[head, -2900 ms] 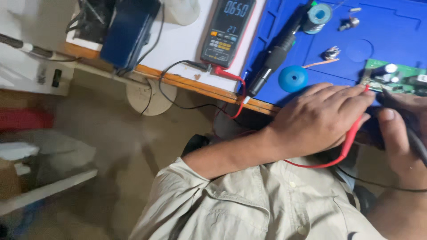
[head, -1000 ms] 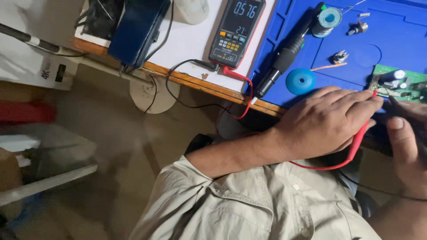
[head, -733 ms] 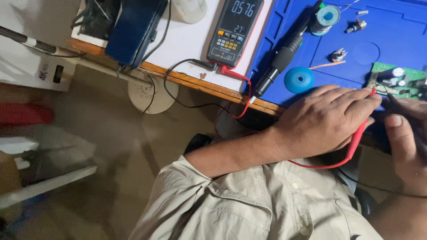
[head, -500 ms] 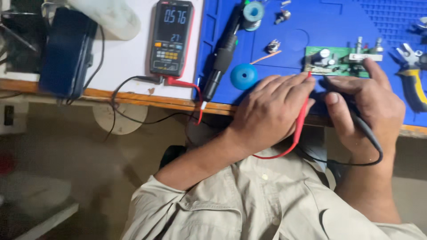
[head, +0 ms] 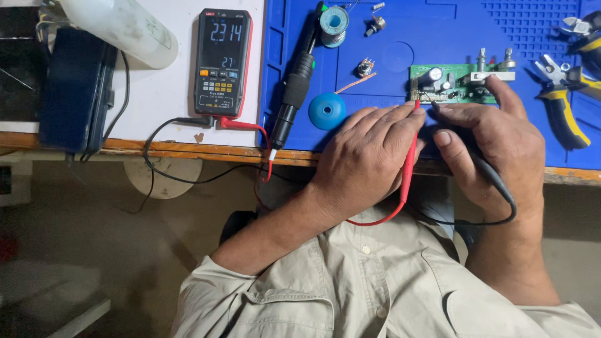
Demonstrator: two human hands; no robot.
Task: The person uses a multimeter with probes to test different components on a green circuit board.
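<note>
Blue mat [head: 438, 25], L hand [head: 369, 156] red probe [head: 410, 156], R hand [head: 494, 150] black probe [head: 494, 178], both on board [head: 460, 84]

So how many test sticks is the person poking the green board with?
2. The red probe is in the left hand; the black probe is in the right hand. Both tips meet at the green circuit board's lower left edge.

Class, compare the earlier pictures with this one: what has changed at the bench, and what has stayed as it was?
The view has swung right, bringing the whole circuit board and pliers into sight. The multimeter display now shows different digits. The left hand still holds the red probe and the right hand the black probe, both tips at the board's left edge.
</note>
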